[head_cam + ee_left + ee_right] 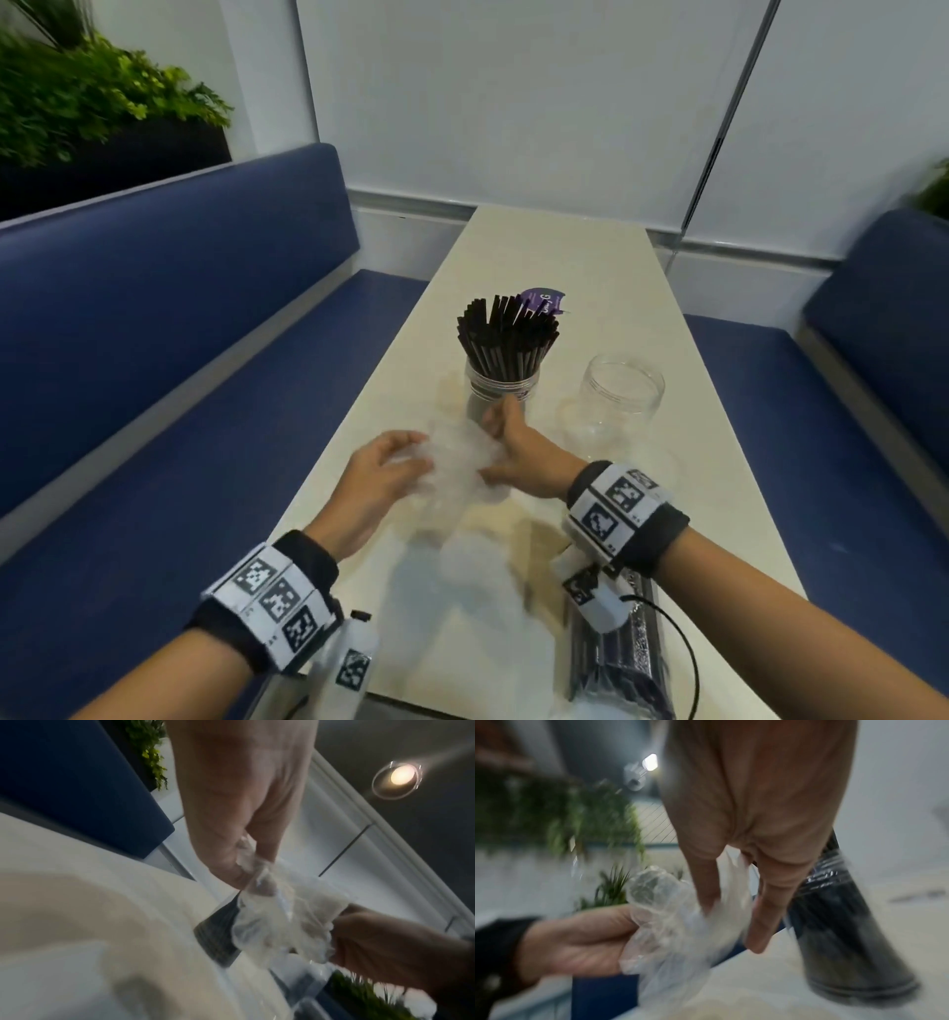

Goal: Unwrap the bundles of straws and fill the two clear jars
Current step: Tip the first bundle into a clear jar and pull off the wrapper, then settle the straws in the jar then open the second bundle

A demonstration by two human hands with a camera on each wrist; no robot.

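Observation:
Both hands hold a crumpled clear plastic wrap (pixel 459 465) just above the table, in front of the jars. My left hand (pixel 405 455) grips its left side and pinches it between thumb and fingers (pixel 239 874). My right hand (pixel 495 437) grips the right side, its fingers (pixel 759 923) curled into the film (pixel 675 925). A clear jar (pixel 500 393) packed with black straws (pixel 506 334) stands just behind the right hand. An empty clear jar (pixel 619 398) stands to its right. A wrapped bundle of black straws (pixel 619 663) lies near the table's front edge, under my right wrist.
The beige table (pixel 554 252) runs away between two blue benches (pixel 169 318), with a white wall at its far end. A purple label (pixel 542 300) lies behind the full jar. Green plants (pixel 87 97) stand behind the left bench.

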